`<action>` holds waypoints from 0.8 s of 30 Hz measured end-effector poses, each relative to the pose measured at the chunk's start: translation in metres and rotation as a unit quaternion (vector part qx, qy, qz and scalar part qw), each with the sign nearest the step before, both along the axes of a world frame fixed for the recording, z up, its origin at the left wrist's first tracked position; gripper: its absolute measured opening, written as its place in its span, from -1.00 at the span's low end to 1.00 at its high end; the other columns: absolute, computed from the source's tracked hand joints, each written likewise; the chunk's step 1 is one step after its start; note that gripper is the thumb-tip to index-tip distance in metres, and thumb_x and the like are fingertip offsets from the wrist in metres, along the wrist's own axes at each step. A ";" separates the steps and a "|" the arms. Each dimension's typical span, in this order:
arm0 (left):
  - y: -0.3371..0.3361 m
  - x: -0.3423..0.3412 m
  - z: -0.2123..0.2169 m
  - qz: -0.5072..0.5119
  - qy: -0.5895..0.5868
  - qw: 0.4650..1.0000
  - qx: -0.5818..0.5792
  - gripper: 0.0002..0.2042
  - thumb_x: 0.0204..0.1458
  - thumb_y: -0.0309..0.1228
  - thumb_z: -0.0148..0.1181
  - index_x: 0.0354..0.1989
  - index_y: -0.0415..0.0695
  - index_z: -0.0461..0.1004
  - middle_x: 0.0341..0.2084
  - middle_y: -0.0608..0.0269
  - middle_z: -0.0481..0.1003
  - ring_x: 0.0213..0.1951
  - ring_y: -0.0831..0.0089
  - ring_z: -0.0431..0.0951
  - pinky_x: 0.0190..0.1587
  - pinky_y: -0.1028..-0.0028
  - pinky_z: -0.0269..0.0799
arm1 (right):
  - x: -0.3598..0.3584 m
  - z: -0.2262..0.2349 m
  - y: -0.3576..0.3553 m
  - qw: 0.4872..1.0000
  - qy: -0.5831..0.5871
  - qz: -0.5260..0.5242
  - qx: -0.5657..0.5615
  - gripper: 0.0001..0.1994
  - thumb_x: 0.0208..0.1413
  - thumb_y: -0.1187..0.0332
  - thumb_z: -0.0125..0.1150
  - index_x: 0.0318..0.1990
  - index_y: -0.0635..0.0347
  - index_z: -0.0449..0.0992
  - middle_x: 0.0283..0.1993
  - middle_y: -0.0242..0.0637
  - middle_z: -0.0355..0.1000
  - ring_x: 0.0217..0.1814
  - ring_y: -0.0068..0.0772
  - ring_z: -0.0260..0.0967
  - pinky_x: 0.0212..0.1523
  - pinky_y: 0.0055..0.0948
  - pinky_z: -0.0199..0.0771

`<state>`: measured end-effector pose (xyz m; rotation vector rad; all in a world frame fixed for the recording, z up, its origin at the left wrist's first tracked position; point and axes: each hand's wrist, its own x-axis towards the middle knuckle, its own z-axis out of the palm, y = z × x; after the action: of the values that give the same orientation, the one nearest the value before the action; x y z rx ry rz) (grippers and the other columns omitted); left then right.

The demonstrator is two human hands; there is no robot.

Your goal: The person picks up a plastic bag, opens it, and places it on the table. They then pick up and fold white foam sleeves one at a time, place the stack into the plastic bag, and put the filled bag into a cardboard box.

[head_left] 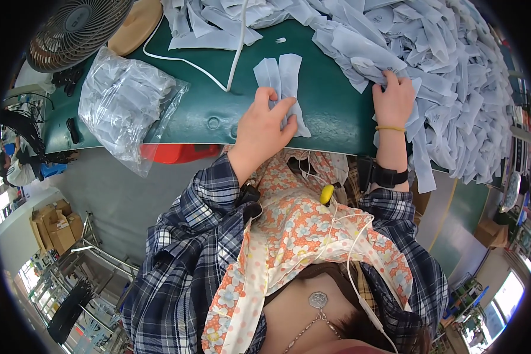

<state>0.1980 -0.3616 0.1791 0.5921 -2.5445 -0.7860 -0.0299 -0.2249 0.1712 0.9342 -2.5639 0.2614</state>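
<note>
My left hand (264,123) rests near the front edge of the table, with its fingers bent over two thin pale blue-grey strips (289,72) that look like flat sleeves or pouches. The strips lie side by side, their far ends fanned slightly apart. At the edge of a large heap of similar strips (454,88), my right hand (394,101) has its thumb and fingers closed on one pale strip (376,71). The far end of that piece merges with the others, so its outline is unclear.
The green table (330,106) carries a clear plastic bag (124,103) of pale pieces on the left. A black fan (76,29) stands behind it. A white cable (233,65) crosses the tabletop, and a red object (180,153) shows beneath the front edge.
</note>
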 end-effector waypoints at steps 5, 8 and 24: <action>0.000 0.001 -0.001 0.006 -0.002 1.000 -0.009 -0.73 -0.20 -0.37 0.22 -0.25 -0.02 0.48 -0.29 0.16 0.26 -0.42 0.24 0.45 -0.45 0.37 0.42 | 0.021 0.016 0.000 0.968 0.045 0.182 -0.167 -0.73 -0.16 0.38 0.24 -0.22 0.21 0.49 -0.33 -0.18 0.40 -0.37 -0.28 0.35 -0.33 -0.35 0.36; 0.002 0.002 0.001 0.005 -0.009 1.000 -0.012 -0.73 -0.20 -0.37 0.22 -0.24 -0.01 0.48 -0.29 0.16 0.26 -0.42 0.24 0.45 -0.45 0.36 0.42 | 0.060 0.019 -0.011 0.924 -0.293 0.167 -0.182 -0.72 -0.12 0.36 0.24 -0.22 0.27 0.47 -0.31 -0.18 0.37 -0.40 -0.32 0.33 -0.40 -0.43 0.33; -0.001 -0.004 0.009 -0.036 -0.097 0.990 -0.096 -0.55 -0.18 -0.35 0.15 0.01 0.22 0.39 -0.38 0.21 0.25 -0.54 0.30 0.41 -0.54 0.37 0.39 | 0.012 0.006 -0.020 0.953 -0.165 0.171 -0.186 -0.79 -0.05 0.42 0.10 -0.22 0.24 0.47 -0.35 -0.20 0.38 -0.33 -0.27 0.34 -0.24 -0.47 0.34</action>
<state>0.1945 -0.3624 0.1877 0.5393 -2.7932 -0.5202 -0.0176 -0.2445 0.1774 1.2622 -2.4817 1.0399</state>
